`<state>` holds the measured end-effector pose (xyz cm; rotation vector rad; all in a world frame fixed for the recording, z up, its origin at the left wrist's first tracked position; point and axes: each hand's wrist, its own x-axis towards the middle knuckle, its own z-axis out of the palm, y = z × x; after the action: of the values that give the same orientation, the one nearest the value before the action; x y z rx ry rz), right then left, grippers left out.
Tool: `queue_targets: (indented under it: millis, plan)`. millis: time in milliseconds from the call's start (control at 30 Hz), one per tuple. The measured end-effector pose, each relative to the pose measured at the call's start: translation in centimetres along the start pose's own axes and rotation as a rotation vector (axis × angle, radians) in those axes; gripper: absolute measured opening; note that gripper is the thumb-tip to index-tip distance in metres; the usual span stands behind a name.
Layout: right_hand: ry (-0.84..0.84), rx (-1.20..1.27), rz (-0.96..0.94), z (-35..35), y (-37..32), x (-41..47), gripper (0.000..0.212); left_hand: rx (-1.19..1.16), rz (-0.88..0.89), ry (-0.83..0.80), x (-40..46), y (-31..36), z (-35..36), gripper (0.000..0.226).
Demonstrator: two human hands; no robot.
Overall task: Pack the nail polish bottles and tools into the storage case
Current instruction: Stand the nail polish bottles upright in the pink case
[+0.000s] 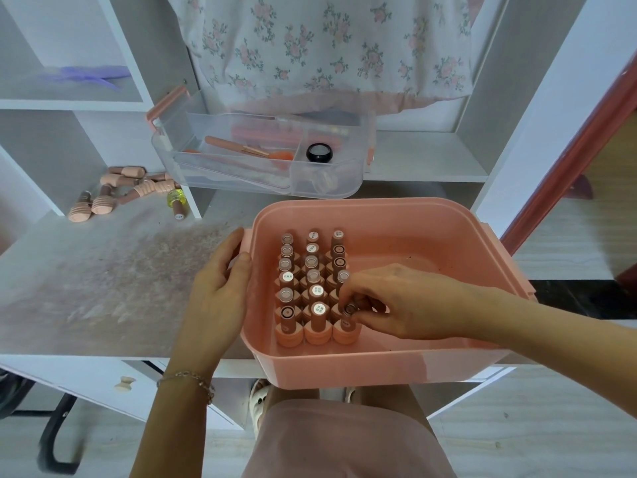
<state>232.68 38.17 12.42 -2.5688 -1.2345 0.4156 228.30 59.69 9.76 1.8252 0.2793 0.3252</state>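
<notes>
The pink storage case sits at the table's near edge, holding several upright pink nail polish bottles in three rows on its left side. My right hand reaches into the case, its fingertips pinched on the cap of a bottle near the front of the right row. My left hand grips the case's left rim. Several loose bottles, one with a yellow body, lie on the table at the far left. A clear tray behind the case holds pink tools and a black jar.
White shelf units stand at the back and on both sides. A floral cloth hangs over the back, above the clear tray. The marbled table top stretches left of the case. The right half of the case floor is bare.
</notes>
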Motion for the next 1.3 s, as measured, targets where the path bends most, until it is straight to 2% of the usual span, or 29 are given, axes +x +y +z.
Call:
queue_targets:
  millis: [433,667,833,1100,1300]
  plan:
    - [0.056,0.015,-0.045,-0.3,0.0,-0.2,0.031,0.003,0.001,0.003,-0.1,0.0,0.0,0.04]
    - [0.355,0.042,-0.067,-1.7,-0.4,-0.2,0.025,0.072,0.027,-0.006,-0.2,-0.2,0.0,0.039]
    - [0.458,0.081,-0.065,-3.2,-2.6,2.3,0.022,0.191,0.081,-0.095,1.2,0.6,-1.6,0.032]
    - [0.524,0.089,-0.169,-5.4,-8.6,12.0,0.024,0.291,0.168,0.175,6.0,1.5,-11.0,0.021]
    - [0.333,0.063,-0.159,-3.1,-11.9,23.0,0.037,0.369,0.033,0.31,10.0,-3.0,-18.8,0.023]
